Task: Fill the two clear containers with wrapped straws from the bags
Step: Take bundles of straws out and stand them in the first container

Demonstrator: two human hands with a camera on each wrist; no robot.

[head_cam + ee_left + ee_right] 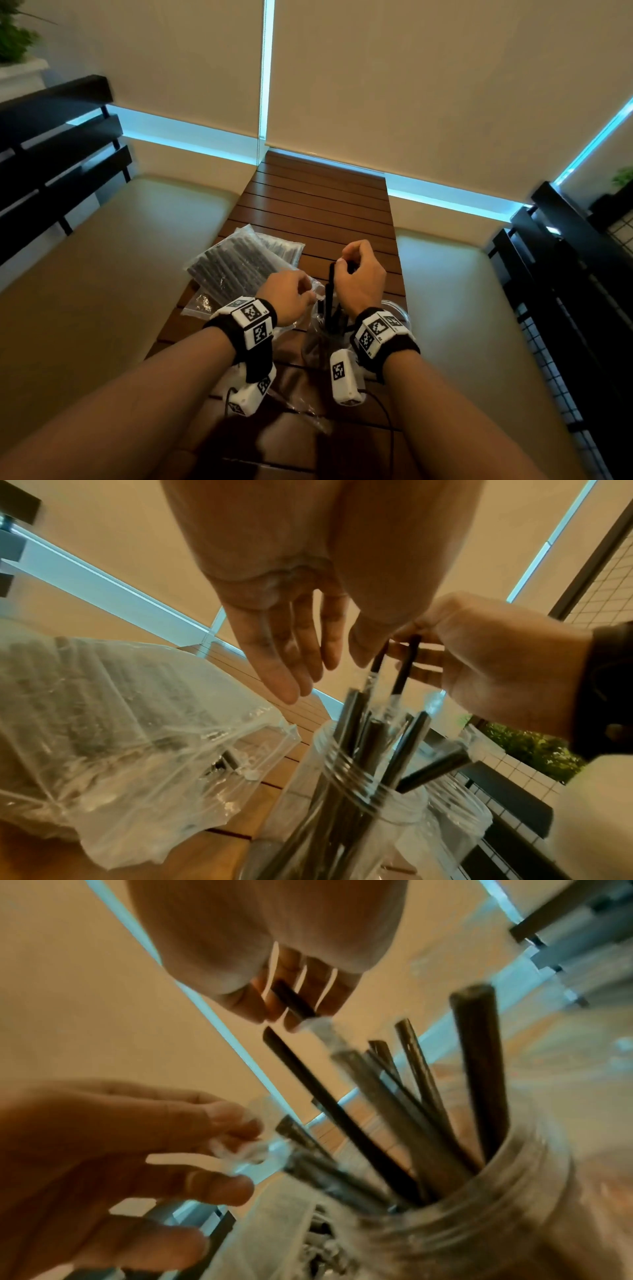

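Observation:
A clear container (320, 342) (356, 785) stands on the wooden table between my wrists, with several dark wrapped straws (411, 739) (421, 1085) leaning in it. My right hand (344, 262) (421, 647) (291, 1007) pinches the top of a black straw (331, 284) (405, 666) that stands in the container. My left hand (306, 291) (287, 664) (219, 1148) hovers beside the straw tops with relaxed, spread fingers, and a clear wrapper tip (255, 1152) lies near them. A second clear container (399, 308) (455, 815) sits just right of the first.
Clear bags of dark straws (236, 267) (113, 718) lie on the table's (318, 212) left side, one stacked on another. Crumpled clear plastic (301, 411) lies under my forearms. Cream bench cushions (102, 260) flank the narrow table, with black slatted backs (51, 161) beyond them.

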